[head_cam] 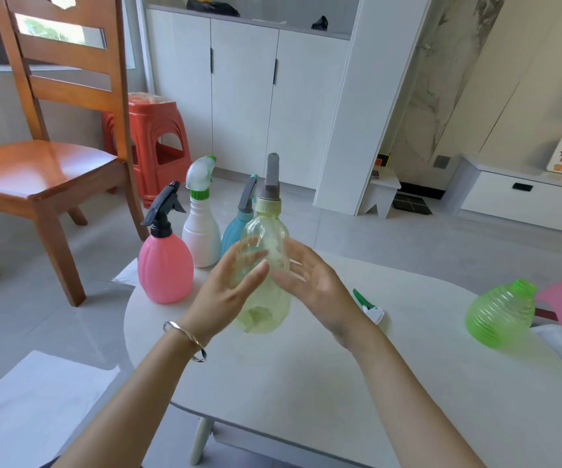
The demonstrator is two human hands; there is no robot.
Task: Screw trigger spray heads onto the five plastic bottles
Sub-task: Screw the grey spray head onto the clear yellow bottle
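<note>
Head view: my left hand [232, 288] and right hand [313, 285], fingers straight, flank the grey-headed translucent yellowish plastic bottle [267, 238].

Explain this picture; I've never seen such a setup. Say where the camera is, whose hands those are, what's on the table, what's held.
No machine: the camera sits on a person's head, looking down at their left hand and right hand. Both are open, flat on either side of a clear yellowish bottle with a grey spray head; nothing is gripped. Behind it on the white table stand a pink bottle, a white bottle and a blue bottle, each with its head on. To the right lie a loose green spray head and a green bottle without one.
</note>
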